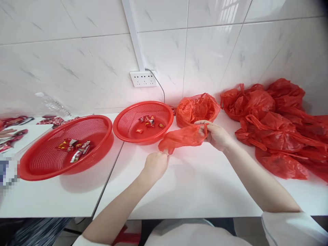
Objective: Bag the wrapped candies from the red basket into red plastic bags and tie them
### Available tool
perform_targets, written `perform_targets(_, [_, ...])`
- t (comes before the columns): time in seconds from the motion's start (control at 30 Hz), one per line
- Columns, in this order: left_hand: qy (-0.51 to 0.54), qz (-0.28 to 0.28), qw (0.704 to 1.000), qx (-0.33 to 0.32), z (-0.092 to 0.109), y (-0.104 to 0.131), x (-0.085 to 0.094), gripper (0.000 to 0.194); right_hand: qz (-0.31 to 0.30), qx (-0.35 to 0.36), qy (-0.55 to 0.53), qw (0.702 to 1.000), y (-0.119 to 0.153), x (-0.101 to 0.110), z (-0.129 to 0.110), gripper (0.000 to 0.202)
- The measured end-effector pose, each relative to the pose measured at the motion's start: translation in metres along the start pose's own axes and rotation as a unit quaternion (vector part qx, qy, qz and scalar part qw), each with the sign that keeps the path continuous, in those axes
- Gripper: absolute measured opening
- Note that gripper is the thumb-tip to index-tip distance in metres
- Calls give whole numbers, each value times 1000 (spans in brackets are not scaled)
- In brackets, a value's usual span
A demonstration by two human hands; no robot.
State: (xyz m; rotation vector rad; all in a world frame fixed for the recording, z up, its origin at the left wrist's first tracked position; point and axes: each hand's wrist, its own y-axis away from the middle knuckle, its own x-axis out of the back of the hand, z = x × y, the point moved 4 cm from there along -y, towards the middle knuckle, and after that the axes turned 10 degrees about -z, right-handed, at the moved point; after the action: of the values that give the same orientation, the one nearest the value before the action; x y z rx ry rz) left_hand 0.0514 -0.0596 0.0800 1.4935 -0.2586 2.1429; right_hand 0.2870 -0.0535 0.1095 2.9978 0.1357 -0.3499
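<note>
With the left hand (155, 166) and right hand (216, 135), grasping one thin red bag (183, 138) stretched just above the counter (189, 184): clenched on its near end with the left, pinching its far end with the right. Probably at an early stage with this bag, judging by the slack film without any visible bulge. Apparently further along just beyond the right hand, with a round red bundle (197, 111), and to its right, with a pile of bulging bags (276, 128). With only a few loose packets (150, 121) in the small basket (128, 124) beyond the left hand, and several larger packets (81, 150) in the big basket (41, 164) farther left. Impossible to see inside the bundle or pile through crumpled film, or to make out the left fingertips. Cut off at the frame's edges: the pile, far right; a co-worker's hand (7, 133), far left.
</note>
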Motion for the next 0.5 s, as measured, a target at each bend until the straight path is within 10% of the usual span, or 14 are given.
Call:
perform_targets(0.27, [96,26,967,-233,52,9,-3,44,-63,-54,-72,994,2,-13,2,29])
perform_targets(0.5, [167,6,974,-153,42,-10,-8,40,-90,-58,-75,991,6,-18,2,30])
